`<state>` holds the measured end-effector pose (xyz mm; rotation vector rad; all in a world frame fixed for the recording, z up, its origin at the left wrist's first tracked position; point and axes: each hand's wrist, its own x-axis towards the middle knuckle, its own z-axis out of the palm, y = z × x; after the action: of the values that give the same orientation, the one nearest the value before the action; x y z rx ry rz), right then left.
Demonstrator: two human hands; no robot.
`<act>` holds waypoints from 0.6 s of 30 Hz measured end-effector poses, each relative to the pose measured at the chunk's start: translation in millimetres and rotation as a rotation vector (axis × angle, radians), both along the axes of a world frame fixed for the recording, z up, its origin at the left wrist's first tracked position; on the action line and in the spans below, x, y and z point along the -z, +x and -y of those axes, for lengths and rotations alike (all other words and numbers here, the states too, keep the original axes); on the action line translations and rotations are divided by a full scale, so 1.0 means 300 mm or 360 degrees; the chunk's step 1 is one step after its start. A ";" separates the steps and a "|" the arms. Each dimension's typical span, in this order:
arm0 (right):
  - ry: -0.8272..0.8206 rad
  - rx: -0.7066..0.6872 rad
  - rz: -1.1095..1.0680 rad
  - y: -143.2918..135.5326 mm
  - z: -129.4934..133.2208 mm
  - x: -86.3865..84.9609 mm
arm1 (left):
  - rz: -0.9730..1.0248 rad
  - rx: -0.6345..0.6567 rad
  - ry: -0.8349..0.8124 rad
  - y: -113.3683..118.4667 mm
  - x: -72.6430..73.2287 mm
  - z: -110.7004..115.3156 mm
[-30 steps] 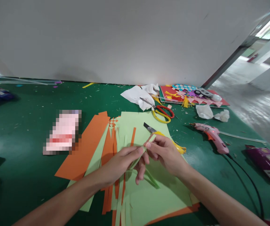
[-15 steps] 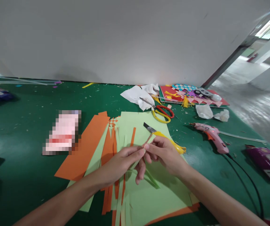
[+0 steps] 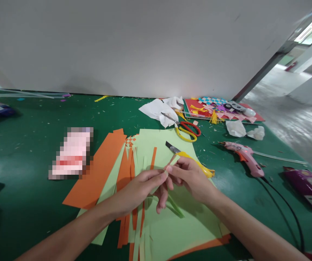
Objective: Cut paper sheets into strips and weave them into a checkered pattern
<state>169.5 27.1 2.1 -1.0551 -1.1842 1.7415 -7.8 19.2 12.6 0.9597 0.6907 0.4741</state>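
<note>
My left hand (image 3: 149, 185) and my right hand (image 3: 190, 175) meet above the green paper sheet (image 3: 188, 224). Both pinch a narrow light-green paper strip (image 3: 176, 159), whose upper end sticks out past my right fingertips. Part of the strip is hidden by my fingers. A folded green strip (image 3: 176, 207) hangs or lies just below my hands; which one I cannot tell. Orange and green strips (image 3: 123, 174) lie left of my left hand, with a small orange-and-white checkered woven piece (image 3: 130, 140) at their top. A yellow utility knife (image 3: 203, 168) rests behind my right hand.
Scissors (image 3: 187, 131) with red and yellow handles lie beyond the paper, by white tissue (image 3: 158, 111). To the right are a pink glue gun (image 3: 244, 156) with its cord and a purple device (image 3: 308, 188). An orange sheet (image 3: 98, 170) and a blurred-out pink item (image 3: 73, 152) are leftward.
</note>
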 end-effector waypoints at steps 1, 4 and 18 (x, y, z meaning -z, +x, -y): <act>0.0001 -0.0005 -0.0003 0.001 0.000 0.001 | 0.0015 -0.0009 -0.0007 0.001 0.000 0.000; -0.0001 -0.0041 -0.0006 0.002 0.000 0.002 | 0.0072 -0.0022 -0.0026 0.003 -0.002 -0.001; 0.0006 0.0133 -0.0114 0.020 -0.014 -0.014 | 0.0090 -0.0080 -0.0106 0.003 0.006 0.000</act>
<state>175.5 31.3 6.2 -1.0172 -1.0837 1.6974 -6.8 19.2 10.9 0.8649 0.6766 0.5175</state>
